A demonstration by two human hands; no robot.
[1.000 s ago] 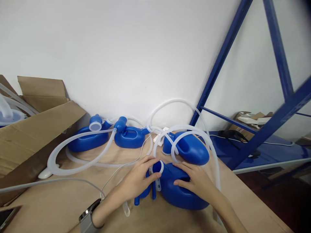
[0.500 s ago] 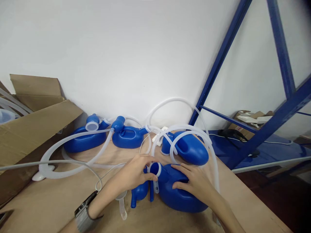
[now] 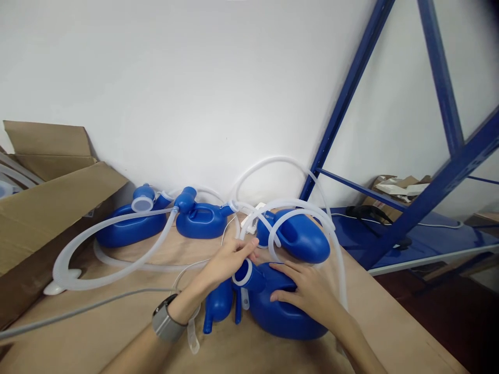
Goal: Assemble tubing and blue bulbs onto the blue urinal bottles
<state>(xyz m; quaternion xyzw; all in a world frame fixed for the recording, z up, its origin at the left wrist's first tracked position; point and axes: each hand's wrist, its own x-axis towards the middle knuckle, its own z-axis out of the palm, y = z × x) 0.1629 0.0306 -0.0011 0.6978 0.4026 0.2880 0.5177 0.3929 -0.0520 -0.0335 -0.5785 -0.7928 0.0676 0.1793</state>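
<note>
Blue bottle sits on the counter around 5 o'clock in view, mouth aimed at its 10. Right hand is spread open, resting over it. Left hand has thumb and fingers drawn together just by the mouth; can't tell if they're pinching anything. Small blue piece at the bottle's 9, second bottle near its 12, cardboard box way out at 10.
</note>
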